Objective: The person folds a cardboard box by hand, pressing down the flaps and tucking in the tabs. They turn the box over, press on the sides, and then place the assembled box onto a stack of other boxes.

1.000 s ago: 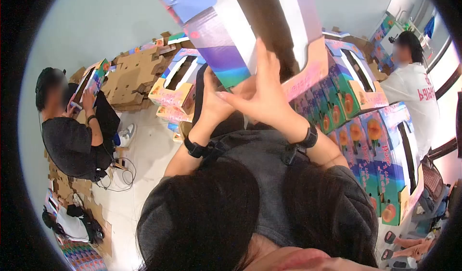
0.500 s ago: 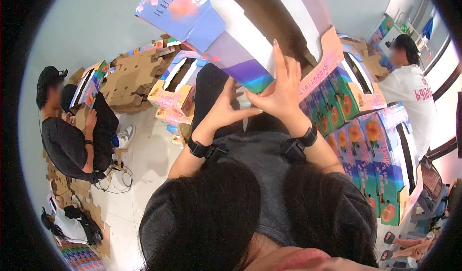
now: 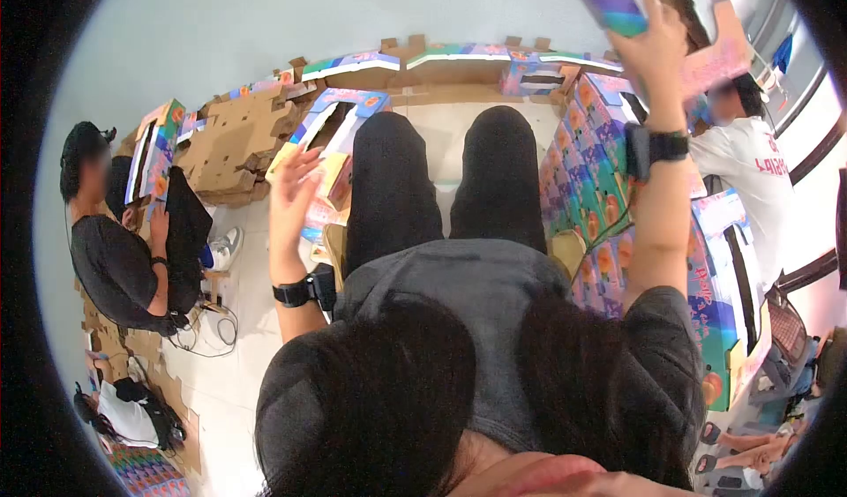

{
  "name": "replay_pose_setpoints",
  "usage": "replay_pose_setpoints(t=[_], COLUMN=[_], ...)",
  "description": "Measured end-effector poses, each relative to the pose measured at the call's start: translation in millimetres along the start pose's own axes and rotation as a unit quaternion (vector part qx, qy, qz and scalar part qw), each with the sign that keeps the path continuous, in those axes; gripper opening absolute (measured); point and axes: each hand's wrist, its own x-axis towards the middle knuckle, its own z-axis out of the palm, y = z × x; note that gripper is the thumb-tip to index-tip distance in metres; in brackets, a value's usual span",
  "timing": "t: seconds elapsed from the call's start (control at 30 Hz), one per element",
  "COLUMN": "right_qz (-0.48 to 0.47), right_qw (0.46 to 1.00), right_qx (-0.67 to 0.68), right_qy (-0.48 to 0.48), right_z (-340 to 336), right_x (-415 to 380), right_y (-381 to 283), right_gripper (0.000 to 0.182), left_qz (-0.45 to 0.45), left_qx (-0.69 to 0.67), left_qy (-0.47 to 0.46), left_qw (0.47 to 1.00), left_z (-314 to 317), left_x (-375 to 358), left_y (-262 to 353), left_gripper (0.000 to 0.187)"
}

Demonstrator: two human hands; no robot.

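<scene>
My right hand [image 3: 655, 45] is raised to the upper right and grips a folded printed fruit box [image 3: 688, 12] by its underside, above the stack of finished boxes [image 3: 609, 188] at my right. My left hand [image 3: 294, 188] is open with fingers spread, holding nothing, over the boxes [image 3: 331, 135] standing on the floor at my left. Both wrists wear black bands. My legs in dark trousers [image 3: 441, 179] stretch forward between the two piles.
A heap of flat brown cardboard [image 3: 238, 144] lies at the left, more flat blanks [image 3: 459, 60] line the far wall. A seated person in black [image 3: 123, 250] holds a box at the left. Another person in white [image 3: 750, 171] stands at the right.
The box was held in front of me with both hands. Now my left hand has let go and dropped to the left, and my right hand has carried the box up to the right.
</scene>
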Motion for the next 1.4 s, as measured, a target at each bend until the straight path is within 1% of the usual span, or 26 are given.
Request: replay_pose_setpoints(t=[0.03,0.07,0.1,0.17,0.27,0.37,0.43,0.5,0.57,0.6,0.7,0.73,0.77,0.83,0.87,0.9,0.97,1.07,1.13,1.17,1.2,1.23,1.27,1.33,1.37,1.4], right_qz=[0.020,0.037,0.056,0.117,0.226,0.255,0.237,0.222,0.281,0.298,0.333,0.326,0.318,0.301,0.259,0.225,0.153,0.013,-0.044,-0.115,-0.184,-0.231,-0.273,-0.290,-0.283,-0.307], right_qw=[0.998,0.996,0.992,0.976,0.914,0.880,0.874,0.875,0.843,0.835,0.807,0.817,0.815,0.809,0.824,0.825,0.816,0.808,0.828,0.883,0.922,0.940,0.944,0.884,0.870,0.836], right_qx=[-0.050,-0.046,-0.042,-0.068,-0.080,-0.079,-0.049,0.013,0.149,0.122,0.140,0.133,0.117,0.084,0.064,0.006,-0.110,-0.303,-0.276,-0.220,-0.157,-0.057,0.045,0.241,0.250,0.354], right_qy=[-0.033,-0.072,-0.109,-0.173,-0.328,-0.393,-0.421,-0.431,-0.435,-0.446,-0.468,-0.457,-0.470,-0.497,-0.500,-0.518,-0.546,-0.504,-0.487,-0.398,-0.301,-0.243,-0.180,-0.277,-0.317,-0.284], right_z=[10,15,17,19,33,43,52,57,53,51,53,52,51,56,57,54,37,-9,16,18,20,17,10,-5,-22,-11], right_x=[6,9,10,1,-23,-64,-91,-111,-123,-124,-134,-138,-139,-142,-146,-144,-128,-79,-49,-42,-34,-27,-23,-25,-36,-62], right_y=[29,53,73,97,149,196,228,246,240,239,240,236,232,237,238,233,202,104,87,66,39,3,-37,-108,-147,-165], right_gripper=[0.106,0.108,0.111,0.117,0.117,0.117,0.120,0.121,0.120,0.116,0.115,0.110,0.108,0.105,0.099,0.099,0.100,0.100,0.099,0.090,0.081,0.070,0.059,0.048,0.045,0.043], left_qz=[-0.011,-0.036,-0.034,-0.037,-0.058,-0.059,-0.055,-0.054,-0.061,-0.062,-0.060,-0.060,-0.059,-0.112,-0.137,-0.143,-0.153,-0.131,-0.154,-0.167,-0.198,-0.230,-0.261,-0.278,-0.284,-0.274], left_qx=[0.001,0.007,0.010,0.011,0.000,0.022,0.029,0.032,0.031,0.031,0.036,0.040,0.044,0.068,0.079,0.082,0.085,0.090,0.108,0.116,0.116,0.117,0.119,0.150,0.168,0.167], left_qy=[0.033,0.079,0.134,0.160,0.151,0.109,0.082,0.062,0.045,0.046,0.044,0.037,0.030,0.007,-0.004,-0.016,-0.041,0.011,0.027,0.037,0.033,0.031,0.028,0.044,0.058,0.082], left_qw=[0.999,0.996,0.990,0.986,0.987,0.992,0.995,0.996,0.997,0.997,0.997,0.997,0.997,0.991,0.987,0.986,0.984,0.987,0.982,0.978,0.973,0.966,0.958,0.948,0.942,0.944], left_z=[-8,-11,-17,-30,-28,-26,-22,-17,-14,-13,-9,-9,-10,-13,-14,-14,-12,-6,-14,-17,-16,-16,-16,-16,-18,-24], left_x=[-3,-5,-6,-4,-4,-6,-7,-6,-7,-7,-7,-7,-7,-7,-8,-9,-11,-14,-13,-13,-13,-14,-15,-18,-20,-23], left_y=[3,8,5,-6,-7,-15,-16,-15,-14,-14,-15,-17,-18,-20,-20,-22,-26,-44,-65,-72,-74,-73,-73,-78,-88,-107], left_gripper=[0.051,0.045,0.042,0.038,0.030,0.024,0.023,0.022,0.020,0.020,0.021,0.021,0.021,0.024,0.025,0.029,0.037,0.050,0.060,0.065,0.063,0.062,0.061,0.067,0.070,0.075])
